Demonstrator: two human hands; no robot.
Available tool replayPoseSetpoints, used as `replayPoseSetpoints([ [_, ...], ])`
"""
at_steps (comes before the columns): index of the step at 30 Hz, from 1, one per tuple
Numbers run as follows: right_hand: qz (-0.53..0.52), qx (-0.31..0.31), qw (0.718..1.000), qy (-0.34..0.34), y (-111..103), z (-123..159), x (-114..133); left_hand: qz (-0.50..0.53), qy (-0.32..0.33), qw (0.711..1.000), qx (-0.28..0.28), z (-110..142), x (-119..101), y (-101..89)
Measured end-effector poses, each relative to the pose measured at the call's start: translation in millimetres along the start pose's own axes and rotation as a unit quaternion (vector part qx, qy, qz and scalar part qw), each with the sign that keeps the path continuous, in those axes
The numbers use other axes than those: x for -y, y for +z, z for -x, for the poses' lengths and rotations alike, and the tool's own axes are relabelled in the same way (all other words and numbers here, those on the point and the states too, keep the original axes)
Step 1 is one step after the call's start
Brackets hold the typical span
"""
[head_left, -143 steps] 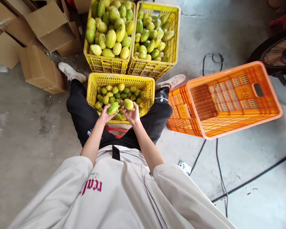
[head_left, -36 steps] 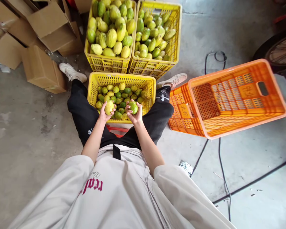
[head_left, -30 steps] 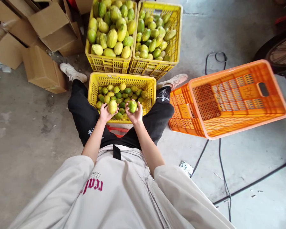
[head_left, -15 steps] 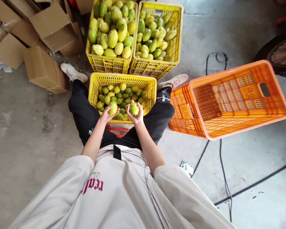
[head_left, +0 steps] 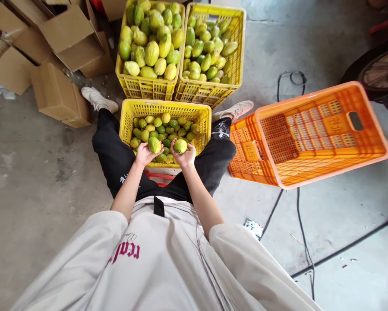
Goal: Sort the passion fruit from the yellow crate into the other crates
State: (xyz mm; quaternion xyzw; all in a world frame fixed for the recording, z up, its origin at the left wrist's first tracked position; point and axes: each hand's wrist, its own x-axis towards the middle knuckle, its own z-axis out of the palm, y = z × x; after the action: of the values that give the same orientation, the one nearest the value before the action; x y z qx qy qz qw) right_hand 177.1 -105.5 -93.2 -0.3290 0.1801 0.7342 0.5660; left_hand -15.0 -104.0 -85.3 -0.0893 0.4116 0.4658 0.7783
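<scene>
Mid-frame, over the nearest crate (head_left: 181, 110), our left hand (head_left: 145, 154) cups one fruit (head_left: 154, 145), our right hand (head_left: 185, 157) another fruit (head_left: 180, 146), fingers curled round each.

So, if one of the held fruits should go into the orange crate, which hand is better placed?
Probably the right hand: it holds a yellow-green fruit, and the orange crate stands on that side. The left hand also holds another fruit, but is farther from the crate.
</scene>
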Motion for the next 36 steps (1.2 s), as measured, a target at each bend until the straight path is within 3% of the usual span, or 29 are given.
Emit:
replayPoseSetpoints([
  [5,0.016,0.033,0.999,-0.004,2,2,-3,-0.021,0.042,0.999,-0.009,-4,3,-3.4],
  [12,-0.011,0.032,0.997,0.075,9,12,0,-0.002,0.071,0.997,-0.036,-8,2,-9.8],
  [17,-0.041,0.009,0.993,0.106,3,9,4,0.003,0.029,0.999,-0.044,-4,-1,-3.1],
  [21,-0.006,0.017,0.997,0.069,3,6,4,0.005,-0.01,1.0,-0.021,0,-5,-0.9],
  [25,0.02,0.006,1.0,0.023,7,9,1,0.037,0.027,0.999,-0.016,0,-4,-2.8],
  [29,0.038,0.04,0.998,-0.026,9,10,-3,0.047,0.06,0.997,-0.033,-3,-2,-4.8],
  [36,0.015,0.027,0.999,-0.005,11,8,-3,0.011,0.038,0.999,-0.028,-3,-3,-2.1],
])
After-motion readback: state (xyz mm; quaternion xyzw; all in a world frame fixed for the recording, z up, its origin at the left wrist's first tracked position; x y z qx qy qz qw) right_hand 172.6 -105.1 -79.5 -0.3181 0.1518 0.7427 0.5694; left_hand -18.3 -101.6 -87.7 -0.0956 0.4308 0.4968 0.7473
